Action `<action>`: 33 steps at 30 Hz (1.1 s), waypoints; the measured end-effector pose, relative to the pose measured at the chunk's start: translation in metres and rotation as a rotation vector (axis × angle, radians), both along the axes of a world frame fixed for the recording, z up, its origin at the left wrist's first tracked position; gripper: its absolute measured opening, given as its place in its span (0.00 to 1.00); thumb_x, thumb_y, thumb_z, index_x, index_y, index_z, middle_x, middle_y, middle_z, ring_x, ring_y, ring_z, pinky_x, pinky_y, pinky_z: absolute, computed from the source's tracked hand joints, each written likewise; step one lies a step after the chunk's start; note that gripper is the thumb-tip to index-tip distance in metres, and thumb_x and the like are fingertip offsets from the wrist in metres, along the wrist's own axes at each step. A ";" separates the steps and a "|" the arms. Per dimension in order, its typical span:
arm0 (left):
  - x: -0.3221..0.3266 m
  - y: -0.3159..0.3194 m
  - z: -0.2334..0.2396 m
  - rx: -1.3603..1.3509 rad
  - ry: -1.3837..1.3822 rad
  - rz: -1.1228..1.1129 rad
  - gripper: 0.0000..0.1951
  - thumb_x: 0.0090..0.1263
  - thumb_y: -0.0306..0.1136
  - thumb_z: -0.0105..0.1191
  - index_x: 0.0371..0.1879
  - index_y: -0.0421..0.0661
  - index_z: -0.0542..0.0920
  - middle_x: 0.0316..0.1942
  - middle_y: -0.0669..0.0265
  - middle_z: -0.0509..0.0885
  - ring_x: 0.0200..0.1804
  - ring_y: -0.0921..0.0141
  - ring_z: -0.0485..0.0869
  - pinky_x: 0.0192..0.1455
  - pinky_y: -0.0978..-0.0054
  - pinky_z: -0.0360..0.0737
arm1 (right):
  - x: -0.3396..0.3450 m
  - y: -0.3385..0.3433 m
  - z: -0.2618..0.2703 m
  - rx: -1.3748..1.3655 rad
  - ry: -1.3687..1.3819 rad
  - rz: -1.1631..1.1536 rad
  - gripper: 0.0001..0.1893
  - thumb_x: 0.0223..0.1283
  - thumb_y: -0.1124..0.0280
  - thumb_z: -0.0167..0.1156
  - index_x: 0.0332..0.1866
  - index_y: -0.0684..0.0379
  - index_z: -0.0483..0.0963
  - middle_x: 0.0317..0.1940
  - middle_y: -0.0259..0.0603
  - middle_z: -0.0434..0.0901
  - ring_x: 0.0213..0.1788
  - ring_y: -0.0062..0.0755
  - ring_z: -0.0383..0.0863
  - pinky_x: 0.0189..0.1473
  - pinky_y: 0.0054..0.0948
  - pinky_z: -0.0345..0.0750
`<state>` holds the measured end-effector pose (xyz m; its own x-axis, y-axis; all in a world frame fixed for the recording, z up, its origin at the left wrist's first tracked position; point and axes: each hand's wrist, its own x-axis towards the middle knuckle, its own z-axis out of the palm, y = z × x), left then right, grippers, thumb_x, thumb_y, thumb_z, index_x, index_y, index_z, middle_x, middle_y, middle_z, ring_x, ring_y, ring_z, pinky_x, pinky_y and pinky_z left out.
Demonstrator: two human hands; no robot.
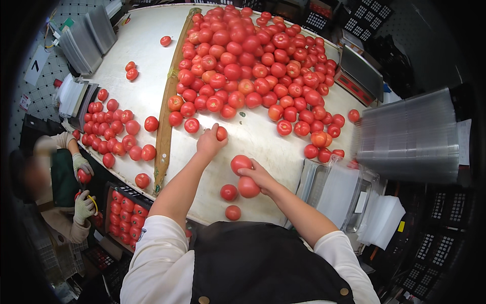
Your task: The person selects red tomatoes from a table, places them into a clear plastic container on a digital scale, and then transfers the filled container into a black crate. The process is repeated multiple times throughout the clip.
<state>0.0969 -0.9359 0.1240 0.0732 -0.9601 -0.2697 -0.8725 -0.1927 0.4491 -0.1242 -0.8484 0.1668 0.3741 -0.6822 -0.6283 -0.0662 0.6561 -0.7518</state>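
My left hand (209, 143) is closed around a small tomato (221, 133) just below the big heap. My right hand (261, 178) is at two larger tomatoes, an upper one (241, 164) by its fingertips and a lower one (248, 187) under the thumb. Nearer my body, two loose tomatoes, one (228, 192) above the other (232, 212), lie on the white tabletop (205, 178). A large heap of red tomatoes (243, 68) spreads across the far part of the table.
A wooden divider (167, 114) runs along the table, with more tomatoes (114, 129) beyond it. At right stand a scale (358, 76), stacked clear plastic trays (410, 136) and white foam sheets (338, 186). A co-worker's gloved hands (83, 207) hold scissors and a tomato beside a filled crate (127, 216).
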 end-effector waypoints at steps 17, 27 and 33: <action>-0.083 0.133 0.095 0.132 0.999 0.211 0.26 0.67 0.38 0.63 0.62 0.45 0.71 0.51 0.61 0.78 0.49 0.69 0.79 0.54 0.71 0.79 | -0.304 0.121 0.136 0.007 0.129 -0.211 0.34 0.60 0.62 0.65 0.72 0.56 0.64 0.52 0.46 0.79 0.41 0.34 0.85 0.43 0.33 0.84; -0.216 0.154 0.176 0.096 1.095 -0.089 0.29 0.64 0.40 0.66 0.63 0.47 0.71 0.53 0.60 0.78 0.54 0.69 0.78 0.58 0.70 0.78 | -0.284 0.109 0.112 -0.389 0.735 0.389 0.35 0.58 0.40 0.64 0.57 0.63 0.74 0.42 0.59 0.84 0.48 0.54 0.84 0.53 0.42 0.78; -0.258 0.162 0.183 0.098 1.051 -0.156 0.31 0.63 0.43 0.67 0.63 0.46 0.71 0.52 0.60 0.79 0.53 0.69 0.79 0.58 0.70 0.78 | -0.295 0.124 0.094 -0.850 0.848 0.268 0.21 0.69 0.56 0.57 0.55 0.63 0.75 0.45 0.56 0.82 0.48 0.58 0.81 0.51 0.46 0.77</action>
<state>-0.1615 -0.7739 0.3072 -0.3634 -0.9095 -0.2021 -0.0740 -0.1880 0.9794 -0.4187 -0.7239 0.2607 0.2548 -0.9576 -0.1341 -0.7989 -0.1304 -0.5872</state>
